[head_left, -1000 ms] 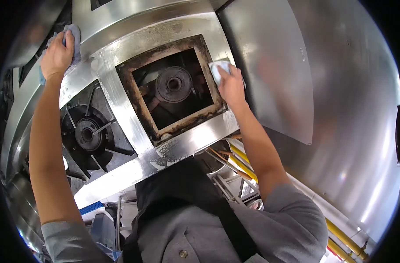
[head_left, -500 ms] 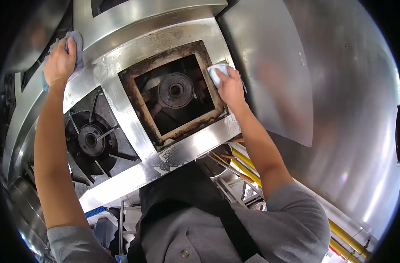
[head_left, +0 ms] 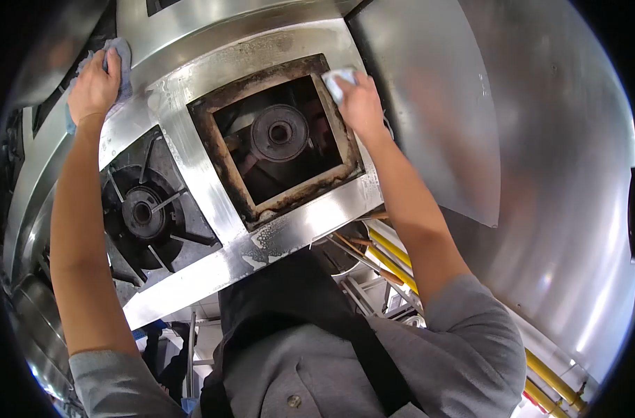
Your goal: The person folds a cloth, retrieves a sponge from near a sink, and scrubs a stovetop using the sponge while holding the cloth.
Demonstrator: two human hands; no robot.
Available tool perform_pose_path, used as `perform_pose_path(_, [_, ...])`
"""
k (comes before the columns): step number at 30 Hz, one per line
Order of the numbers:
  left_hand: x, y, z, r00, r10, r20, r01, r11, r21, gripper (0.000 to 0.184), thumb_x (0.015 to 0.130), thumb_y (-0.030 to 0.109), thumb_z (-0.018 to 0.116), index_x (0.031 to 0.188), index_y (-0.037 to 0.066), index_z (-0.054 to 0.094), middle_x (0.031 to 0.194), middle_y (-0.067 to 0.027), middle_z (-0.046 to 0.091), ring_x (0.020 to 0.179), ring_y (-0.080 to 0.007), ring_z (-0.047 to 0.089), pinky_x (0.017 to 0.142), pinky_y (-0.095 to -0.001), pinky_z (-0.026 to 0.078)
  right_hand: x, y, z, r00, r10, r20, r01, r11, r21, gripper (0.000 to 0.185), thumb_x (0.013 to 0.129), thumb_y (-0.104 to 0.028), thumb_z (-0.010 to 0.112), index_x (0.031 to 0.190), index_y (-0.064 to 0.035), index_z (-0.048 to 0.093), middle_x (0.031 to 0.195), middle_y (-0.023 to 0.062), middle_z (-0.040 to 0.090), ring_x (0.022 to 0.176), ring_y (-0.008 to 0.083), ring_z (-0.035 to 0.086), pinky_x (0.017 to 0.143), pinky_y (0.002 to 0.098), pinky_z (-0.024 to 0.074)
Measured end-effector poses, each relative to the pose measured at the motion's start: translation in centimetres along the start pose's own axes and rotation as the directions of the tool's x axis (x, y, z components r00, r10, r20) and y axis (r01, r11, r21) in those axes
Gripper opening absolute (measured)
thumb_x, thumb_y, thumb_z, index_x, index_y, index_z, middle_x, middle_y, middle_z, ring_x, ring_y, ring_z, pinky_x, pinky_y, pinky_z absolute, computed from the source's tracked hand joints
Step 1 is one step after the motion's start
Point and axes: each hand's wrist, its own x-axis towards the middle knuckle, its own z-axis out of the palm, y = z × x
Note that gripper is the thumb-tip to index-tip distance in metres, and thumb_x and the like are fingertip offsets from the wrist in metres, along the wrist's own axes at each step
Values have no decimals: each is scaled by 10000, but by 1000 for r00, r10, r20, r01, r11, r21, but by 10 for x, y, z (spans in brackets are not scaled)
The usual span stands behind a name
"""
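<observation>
My left hand (head_left: 95, 87) grips a grey-blue cloth (head_left: 124, 70) against the steel ledge at the upper left. In my right hand (head_left: 361, 104) is a small pale blue-and-white pad (head_left: 337, 82); whether it is a sponge or a folded cloth I cannot tell. That pad rests at the upper right of the square burner opening, on the steel stove top (head_left: 262, 50). A browned, crusted frame (head_left: 220, 167) lines the opening. Inside it sits a round burner (head_left: 280, 132).
A second burner (head_left: 143, 212) with a dark pan support lies to the left. Wet, foamy patches (head_left: 269, 240) mark the front steel strip. At the right rises a steel panel (head_left: 436, 104). Yellow pipes (head_left: 394, 261) run below the stove's front edge.
My right hand has slid the pad away from me along the right side of the opening, toward its far corner. My left hand remains on the cloth in nearly the same place.
</observation>
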Motion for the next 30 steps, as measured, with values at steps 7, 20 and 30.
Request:
perform_pose_path(7, [1,-4,5,998,33,-44,-34,999,-10,534,1007,573,359,1274,193,622,1243,-141,667,1099,-397,641,900,-508,521,-53,-1,-8,998,49,-38,-49,999,7,444,737,5,632,1146,-115,754,1131,208,648,1045,397,592,973,435,483])
perform_pose_path(20, [3,-7,10,996,40,-81,-42,999,-17,536,1010,585,339,1205,178,628,1210,-137,678,1073,-411,640,868,-524,523,9,12,7,997,-28,-75,26,999,-21,420,769,1,605,1165,-75,723,1149,263,624,1049,428,578,962,469,475])
perform_pose_path(30, [4,-5,8,999,43,-27,-44,998,-33,528,1013,578,339,1216,185,627,1230,-120,670,1089,-403,637,869,-515,526,-40,12,-5,999,15,-33,-16,1000,-7,466,761,43,591,1192,-80,719,1118,259,613,1012,429,578,928,473,494])
